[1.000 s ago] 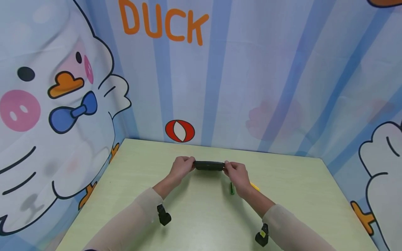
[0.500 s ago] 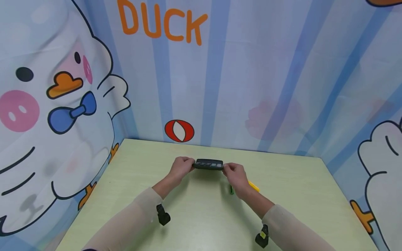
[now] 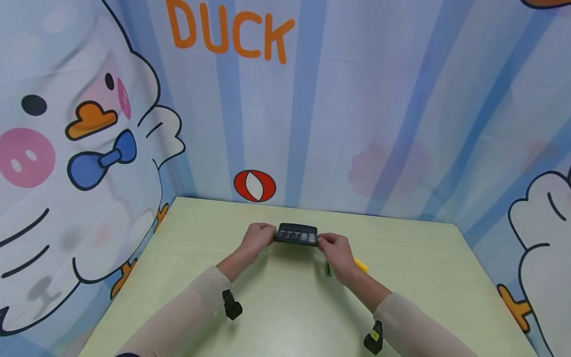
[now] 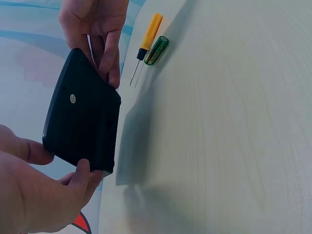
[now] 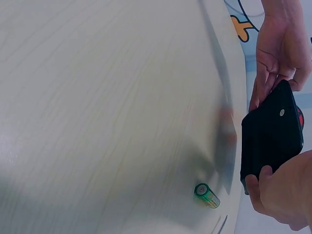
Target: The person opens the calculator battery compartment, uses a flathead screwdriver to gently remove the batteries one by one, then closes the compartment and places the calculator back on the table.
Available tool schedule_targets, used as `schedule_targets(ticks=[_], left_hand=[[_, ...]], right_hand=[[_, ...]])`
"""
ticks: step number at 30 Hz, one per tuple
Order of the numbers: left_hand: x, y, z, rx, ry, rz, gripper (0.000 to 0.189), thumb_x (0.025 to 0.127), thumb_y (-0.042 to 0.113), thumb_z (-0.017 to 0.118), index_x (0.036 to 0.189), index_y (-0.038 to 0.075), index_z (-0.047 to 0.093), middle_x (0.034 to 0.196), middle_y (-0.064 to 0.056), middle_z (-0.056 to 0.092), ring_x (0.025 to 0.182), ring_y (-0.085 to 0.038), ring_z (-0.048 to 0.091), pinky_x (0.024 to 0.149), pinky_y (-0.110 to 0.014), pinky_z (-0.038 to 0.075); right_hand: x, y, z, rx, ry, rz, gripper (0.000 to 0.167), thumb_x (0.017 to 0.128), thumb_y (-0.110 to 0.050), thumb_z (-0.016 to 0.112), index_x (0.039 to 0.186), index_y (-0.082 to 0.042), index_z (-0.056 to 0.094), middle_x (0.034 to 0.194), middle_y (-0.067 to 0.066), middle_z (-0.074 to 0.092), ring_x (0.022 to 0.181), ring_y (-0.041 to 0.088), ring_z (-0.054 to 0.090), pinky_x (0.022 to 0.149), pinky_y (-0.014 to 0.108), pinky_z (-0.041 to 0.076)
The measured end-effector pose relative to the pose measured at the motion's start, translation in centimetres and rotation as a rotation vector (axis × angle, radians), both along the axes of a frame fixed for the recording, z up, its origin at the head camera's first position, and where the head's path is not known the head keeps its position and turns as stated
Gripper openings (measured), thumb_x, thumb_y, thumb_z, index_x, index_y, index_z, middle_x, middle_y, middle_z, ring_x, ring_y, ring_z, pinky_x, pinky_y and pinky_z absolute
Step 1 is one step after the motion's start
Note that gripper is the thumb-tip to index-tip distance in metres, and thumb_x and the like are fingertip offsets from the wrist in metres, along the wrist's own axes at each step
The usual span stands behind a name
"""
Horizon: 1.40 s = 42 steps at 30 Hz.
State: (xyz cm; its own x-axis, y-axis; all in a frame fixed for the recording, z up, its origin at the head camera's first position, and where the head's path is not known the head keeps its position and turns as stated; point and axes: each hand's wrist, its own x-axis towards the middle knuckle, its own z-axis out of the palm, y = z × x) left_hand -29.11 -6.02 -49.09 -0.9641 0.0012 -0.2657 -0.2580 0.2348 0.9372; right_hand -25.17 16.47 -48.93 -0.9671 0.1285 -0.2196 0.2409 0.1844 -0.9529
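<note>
A black calculator [image 3: 296, 234] is held above the table between both hands, its keys tilted toward the head camera. My left hand [image 3: 257, 239] pinches its left edge, and my right hand [image 3: 335, 252] pinches the right edge. From the left wrist view, the calculator's dark back [image 4: 84, 112] shows a small round sticker. Below and beside the right hand, a green battery [image 4: 156, 50] lies on the table. Next to it is a screwdriver [image 4: 148, 36] with a yellow handle and thin metal shaft, partly hidden by the right hand in the head view.
The pale wooden table [image 3: 276, 317] stretches around the hands, its far edge against a blue-striped duck-print curtain [image 3: 339, 124]. A small black camera sits at each sleeve cuff, one on the left wrist [image 3: 232, 305] and one on the right wrist [image 3: 373, 338].
The calculator has tilted from edge-on, showing only its dark side, so that its keys face the head camera. Both hands keep their grip and barely shift. The battery and screwdriver stay put.
</note>
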Motion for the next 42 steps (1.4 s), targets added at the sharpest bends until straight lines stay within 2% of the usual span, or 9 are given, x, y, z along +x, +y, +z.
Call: schedule_targets(ticks=[7,12,18,24,29,42], left_hand=[[0.05,0.03,-0.09,0.037,-0.015,-0.003,0.047,0.101,0.022,0.055,0.138,-0.007,0.063,0.125,-0.016,0.066,0.108,-0.027,0.062,0.105,-0.046,0.054],[-0.11,0.02,-0.43,0.038,-0.024,-0.013,0.056,0.107,0.037,0.056,0.143,-0.006,0.059,0.129,-0.016,0.067,0.110,-0.026,0.064,0.102,-0.041,0.056],[-0.07,-0.03,-0.50,0.031,-0.029,-0.020,0.065,0.106,0.050,0.057,0.142,-0.005,0.060,0.126,-0.014,0.067,0.109,-0.024,0.063,0.101,-0.040,0.054],[-0.11,-0.12,-0.55,0.068,-0.019,-0.029,0.066,0.106,0.051,0.057,0.138,-0.005,0.062,0.123,-0.014,0.067,0.112,-0.025,0.063,0.103,-0.041,0.054],[-0.06,-0.07,-0.75,0.065,-0.026,-0.035,0.065,0.106,0.051,0.056,0.138,-0.005,0.061,0.126,-0.014,0.067,0.115,-0.026,0.063,0.104,-0.042,0.054],[0.11,0.04,-0.75,0.072,-0.046,-0.038,0.070,0.106,0.051,0.056,0.148,-0.005,0.053,0.137,-0.017,0.065,0.126,-0.029,0.062,0.107,-0.043,0.053]], right_hand=[[0.27,0.06,-0.14,-0.023,0.009,0.031,0.034,0.107,-0.004,0.055,0.137,0.010,0.063,0.138,0.027,0.060,0.121,0.035,0.062,0.113,0.050,0.048],[0.30,0.06,-0.20,-0.009,0.018,0.046,0.034,0.107,-0.002,0.055,0.138,0.010,0.062,0.137,0.026,0.061,0.120,0.034,0.062,0.112,0.050,0.049],[0.26,-0.04,-0.36,0.051,0.034,0.059,0.036,0.105,-0.001,0.058,0.140,0.008,0.063,0.136,0.024,0.065,0.122,0.033,0.062,0.109,0.047,0.051],[0.35,-0.15,-0.31,0.033,0.006,0.055,0.038,0.108,-0.002,0.055,0.144,0.008,0.059,0.139,0.025,0.063,0.122,0.033,0.065,0.111,0.048,0.051],[0.32,-0.14,-0.47,0.033,-0.017,0.050,0.040,0.108,-0.004,0.054,0.146,0.007,0.057,0.141,0.025,0.061,0.123,0.033,0.066,0.110,0.047,0.051],[0.23,-0.27,-0.81,0.022,-0.051,0.022,0.040,0.110,-0.005,0.051,0.148,0.005,0.055,0.143,0.024,0.060,0.124,0.033,0.067,0.107,0.044,0.054]])
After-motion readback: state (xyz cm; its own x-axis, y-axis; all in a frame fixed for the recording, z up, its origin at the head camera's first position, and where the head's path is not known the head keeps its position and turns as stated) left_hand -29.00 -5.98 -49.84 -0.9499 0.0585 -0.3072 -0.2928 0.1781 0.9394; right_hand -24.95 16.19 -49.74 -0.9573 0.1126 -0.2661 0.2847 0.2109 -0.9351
